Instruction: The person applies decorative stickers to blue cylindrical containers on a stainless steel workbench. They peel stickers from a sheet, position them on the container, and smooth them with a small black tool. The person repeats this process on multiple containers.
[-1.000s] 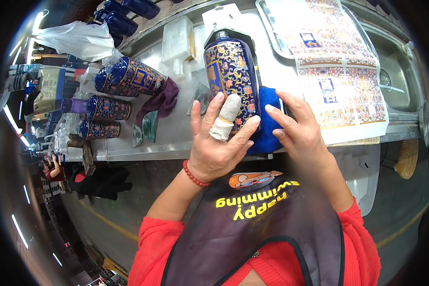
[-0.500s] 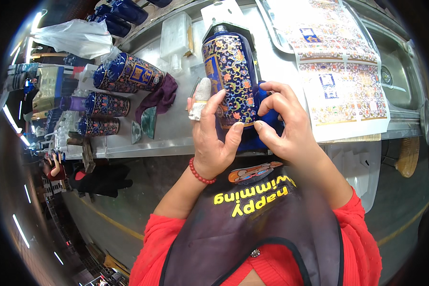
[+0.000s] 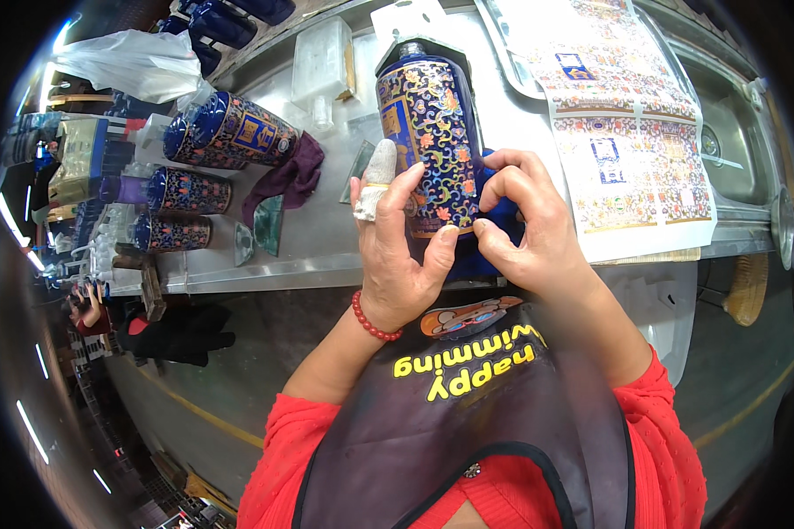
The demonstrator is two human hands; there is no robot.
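Observation:
A blue glass bottle [image 3: 441, 132] lies on its side before me, its neck pointing away. A floral decal in gold, orange and blue covers the face turned up. My left hand [image 3: 397, 238] grips the lower left of the bottle, index finger along the side and thumb at the decal's bottom edge. One finger wears a white finger cover [image 3: 379, 166], with a wrapping below it. At the lower right side of the bottle is my right hand [image 3: 534, 220], fingers curled, thumb and index fingertips at the decal's corner. Blue material shows behind the right fingers.
Decal sheets [image 3: 631, 167] lie to the right beside a metal sink [image 3: 737, 132]. Decorated bottles [image 3: 190, 189] stand at the left, near a purple cloth [image 3: 287, 181] and green scraper-like pieces [image 3: 269, 225]. Farther back are a clear plastic box [image 3: 322, 62] and plain blue bottles [image 3: 225, 22].
Both hands stay at the lower end of the bottle, with only a slight shift of the fingers. The view has shifted a little, so things at the left sit farther left.

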